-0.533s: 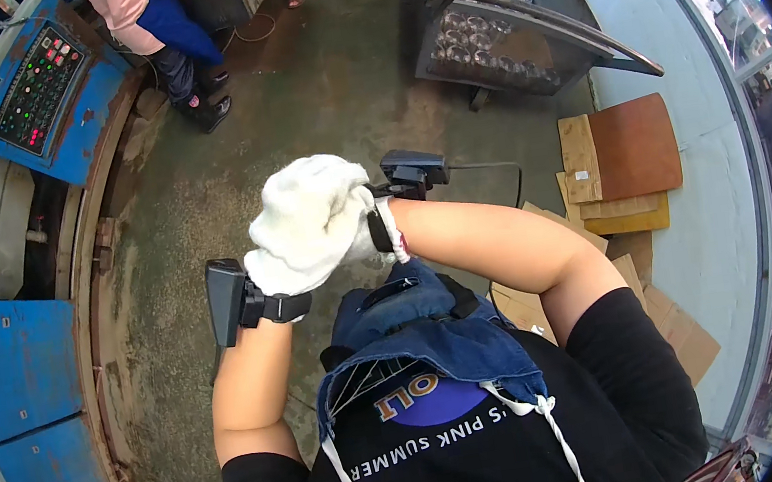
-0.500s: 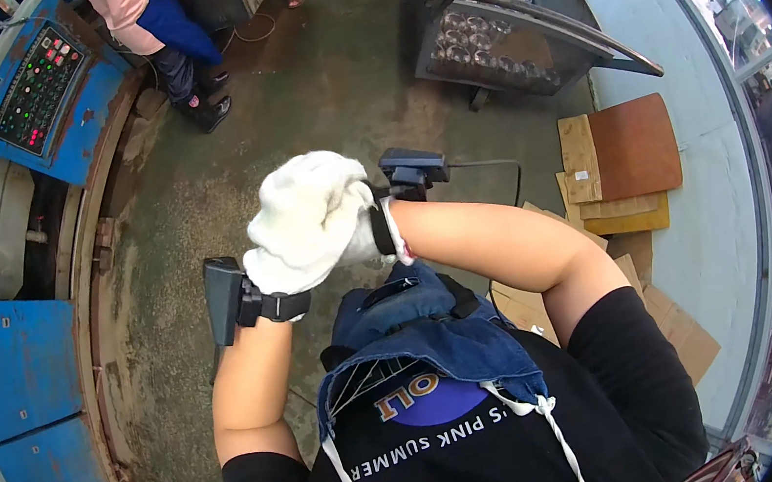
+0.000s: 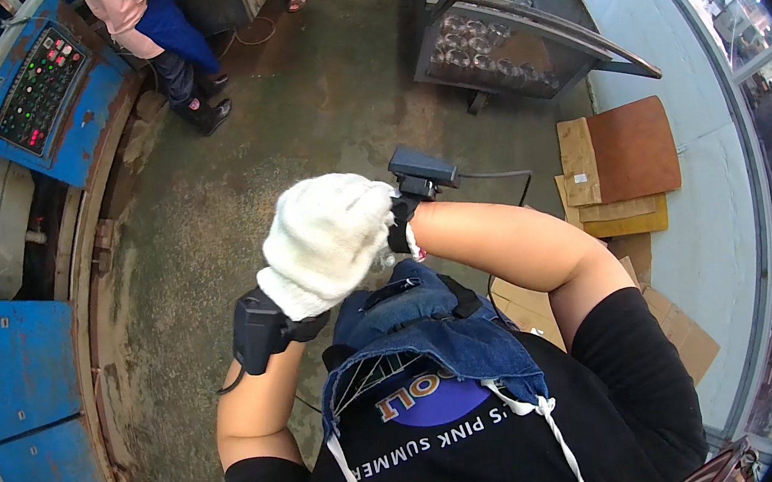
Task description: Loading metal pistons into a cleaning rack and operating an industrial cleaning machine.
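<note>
My left hand and my right hand, both in white knitted gloves, are pressed together in front of my chest. The left glove's rounded back faces up and covers much of the right one. Its fingers curl down out of sight, so the left hand looks closed, but what is inside it is hidden. My right hand's fingers are hidden behind the left glove. A black strapped box sits on my left wrist. On the right wrist, another black box trails a cable.
A blue machine with a control panel lines the left side. At far right stands a metal bin of shiny round metal parts. Cardboard and brown boards lean by the pale wall. Another person stands at the far left.
Both gloved hands have shifted a little right and nearer to me. My left wrist has turned, rolling its black box over and bringing the glove's back up.
</note>
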`<state>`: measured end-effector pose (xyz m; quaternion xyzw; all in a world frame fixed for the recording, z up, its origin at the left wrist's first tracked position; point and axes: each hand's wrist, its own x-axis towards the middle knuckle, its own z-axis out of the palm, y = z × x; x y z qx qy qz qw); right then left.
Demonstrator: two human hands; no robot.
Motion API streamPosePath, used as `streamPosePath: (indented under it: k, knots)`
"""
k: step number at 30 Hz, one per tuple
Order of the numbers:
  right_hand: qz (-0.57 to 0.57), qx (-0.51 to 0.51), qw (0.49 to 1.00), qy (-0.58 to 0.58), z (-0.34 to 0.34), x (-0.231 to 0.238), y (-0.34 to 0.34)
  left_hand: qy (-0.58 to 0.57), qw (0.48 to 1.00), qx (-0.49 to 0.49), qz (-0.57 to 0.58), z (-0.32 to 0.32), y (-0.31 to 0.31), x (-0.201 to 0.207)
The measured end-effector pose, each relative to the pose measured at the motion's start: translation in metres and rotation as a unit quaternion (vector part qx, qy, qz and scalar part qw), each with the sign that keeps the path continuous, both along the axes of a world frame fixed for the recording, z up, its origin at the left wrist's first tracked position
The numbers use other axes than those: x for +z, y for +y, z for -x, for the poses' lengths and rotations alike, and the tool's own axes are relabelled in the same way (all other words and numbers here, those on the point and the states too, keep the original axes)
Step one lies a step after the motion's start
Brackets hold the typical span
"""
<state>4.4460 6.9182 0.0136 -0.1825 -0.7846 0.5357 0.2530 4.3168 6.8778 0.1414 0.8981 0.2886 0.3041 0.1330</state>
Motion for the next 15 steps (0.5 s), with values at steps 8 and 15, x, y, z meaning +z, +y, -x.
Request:
streamPosePath:
  k: [8, 15]
  knots:
    - [0.019, -0.006, 1.000, -0.017, 0.006, -0.006, -0.006, 0.007, 0.998, 0.034, -0.045, 0.003, 0.003, -0.017]
    - [0.028, -0.016, 0.999, -0.037, 0.001, -0.008, -0.009, 0.081, 0.995, 0.036, -0.054, 0.006, -0.006, -0.013]
